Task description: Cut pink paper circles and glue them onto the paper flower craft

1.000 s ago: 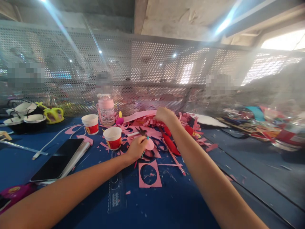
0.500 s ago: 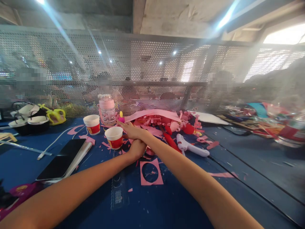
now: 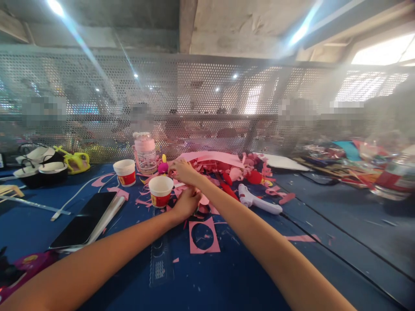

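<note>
My right hand [image 3: 184, 172] reaches across above my left hand, its bent fingers pointing left and partly spread. Nothing shows in its grip. Its fingertips are between a red-and-white paper cup [image 3: 161, 191] and a small magenta ball-shaped piece with a yellow top [image 3: 163, 165]. Below the right wrist, my left hand [image 3: 187, 204] is curled closed just right of the cup. What its fingers hold, if anything, is hidden. Pink scraps [image 3: 207, 199] lie around both hands, and a long pink sheet [image 3: 212, 159] rests on the heap behind.
A white glue gun [image 3: 259, 200] with a black cord lies right of the heap. Nearer are a pink square with a round hole [image 3: 205, 250] and a clear ruler [image 3: 160, 268]. Leftward are stacked paper cups [image 3: 125, 172], a pink-lidded bottle [image 3: 145, 151] and a phone [image 3: 86, 220].
The near paper cup has shifted slightly right. My right hand has drawn back a little to the right, with its fingers more bent. My left hand stays almost in place.
</note>
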Tool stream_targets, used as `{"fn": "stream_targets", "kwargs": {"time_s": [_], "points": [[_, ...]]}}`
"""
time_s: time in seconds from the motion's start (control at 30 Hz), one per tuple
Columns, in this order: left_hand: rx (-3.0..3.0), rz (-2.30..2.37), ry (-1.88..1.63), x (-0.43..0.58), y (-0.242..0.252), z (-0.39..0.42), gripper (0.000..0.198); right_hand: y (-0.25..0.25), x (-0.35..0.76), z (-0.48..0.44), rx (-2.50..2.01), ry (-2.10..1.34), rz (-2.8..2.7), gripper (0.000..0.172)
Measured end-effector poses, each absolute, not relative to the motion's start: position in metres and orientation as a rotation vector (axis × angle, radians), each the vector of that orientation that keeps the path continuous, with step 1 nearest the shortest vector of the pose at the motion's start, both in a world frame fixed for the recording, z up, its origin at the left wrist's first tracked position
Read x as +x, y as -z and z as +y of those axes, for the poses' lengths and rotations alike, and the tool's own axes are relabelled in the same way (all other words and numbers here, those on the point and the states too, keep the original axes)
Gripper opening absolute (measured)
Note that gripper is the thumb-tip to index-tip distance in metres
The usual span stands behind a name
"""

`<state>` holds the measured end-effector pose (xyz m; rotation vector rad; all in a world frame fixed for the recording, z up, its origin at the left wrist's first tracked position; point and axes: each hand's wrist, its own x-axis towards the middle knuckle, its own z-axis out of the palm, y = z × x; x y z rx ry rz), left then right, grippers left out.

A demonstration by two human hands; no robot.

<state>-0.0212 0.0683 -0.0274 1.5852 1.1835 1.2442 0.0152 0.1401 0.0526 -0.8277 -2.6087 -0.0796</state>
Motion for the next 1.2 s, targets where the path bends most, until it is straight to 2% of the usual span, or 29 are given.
{"fn": "stream_targets", "kwargs": {"time_s": [0.5, 0.6, 0.8, 0.93, 1.2], "points": [[1.497, 1.235, -1.176, -0.020, 0.004, 0.052, 0.017, -0.106, 0.081, 0.167, -0.973, -0.325, -1.971, 0.017], [1.440, 1.213, -1.196, -0.021, 0.001, 0.053, 0.018, -0.127, 0.095, 0.160, -0.956, -0.306, -1.861, 0.021], [1.387, 1.153, -1.227, -0.021, 0.000, 0.052, 0.017, -0.171, 0.118, 0.127, -0.671, -0.263, -1.586, 0.017], [1.383, 1.132, -1.242, -0.022, 0.000, 0.052, 0.017, -0.177, 0.123, 0.114, -0.745, -0.355, -1.669, 0.021], [1.395, 1.095, -1.275, -0.023, 0.003, 0.053, 0.018, -0.181, 0.133, 0.109, -0.694, -0.268, -1.649, 0.023]]}}
